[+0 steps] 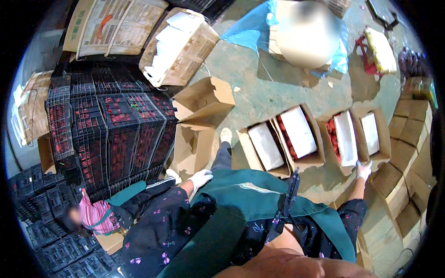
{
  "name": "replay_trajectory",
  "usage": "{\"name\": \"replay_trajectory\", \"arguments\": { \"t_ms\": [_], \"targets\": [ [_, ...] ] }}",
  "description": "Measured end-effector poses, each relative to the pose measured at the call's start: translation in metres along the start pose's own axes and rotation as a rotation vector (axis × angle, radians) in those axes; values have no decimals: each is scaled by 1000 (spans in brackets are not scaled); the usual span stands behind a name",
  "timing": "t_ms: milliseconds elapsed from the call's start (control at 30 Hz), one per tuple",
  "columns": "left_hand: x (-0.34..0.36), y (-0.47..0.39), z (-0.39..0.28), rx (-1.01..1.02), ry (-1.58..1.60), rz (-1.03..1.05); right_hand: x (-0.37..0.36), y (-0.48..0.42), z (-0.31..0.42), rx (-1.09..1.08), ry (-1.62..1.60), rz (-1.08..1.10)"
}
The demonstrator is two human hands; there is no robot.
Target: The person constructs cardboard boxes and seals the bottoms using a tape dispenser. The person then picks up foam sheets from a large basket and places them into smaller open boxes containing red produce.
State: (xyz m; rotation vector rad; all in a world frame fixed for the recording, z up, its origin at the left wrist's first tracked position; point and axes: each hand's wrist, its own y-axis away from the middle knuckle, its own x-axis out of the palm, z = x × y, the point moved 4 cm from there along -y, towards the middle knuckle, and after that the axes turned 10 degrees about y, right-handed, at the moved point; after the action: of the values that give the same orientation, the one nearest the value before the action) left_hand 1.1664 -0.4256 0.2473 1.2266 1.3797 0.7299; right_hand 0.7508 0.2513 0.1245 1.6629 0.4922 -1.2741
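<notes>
My left hand (201, 178), in a white glove, hangs over the front of my green apron (257, 189); nothing shows in it. At the right, my gloved right hand (364, 170) grips the near rim where two open cardboard cartons meet. One carton (347, 168) has red produce (332, 135) partly covered by a white sheet (344, 139). Its neighbour (384, 139) has a smaller white piece (370, 133) inside. Left of these, a carton (314, 158) with red produce under a white sheet (298, 132) stands beside another (243, 142) with a white cover (266, 146).
Stacked black plastic crates (121, 146) full of red produce stand at the left. Two open cartons (205, 99) sit beside them. Piled cartons (403, 146) line the right. One person (102, 217) is at lower left, another (309, 34) at the top by blue plastic (243, 31).
</notes>
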Motion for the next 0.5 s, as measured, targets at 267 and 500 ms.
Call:
{"name": "replay_trajectory", "arguments": {
  "t_ms": [267,500],
  "targets": [
    [-199,-144,28,311,204,-198,59,217,-38,24,-134,54],
    [-296,-134,150,2,658,-91,134,288,209,-615,-133,365]
  ]
}}
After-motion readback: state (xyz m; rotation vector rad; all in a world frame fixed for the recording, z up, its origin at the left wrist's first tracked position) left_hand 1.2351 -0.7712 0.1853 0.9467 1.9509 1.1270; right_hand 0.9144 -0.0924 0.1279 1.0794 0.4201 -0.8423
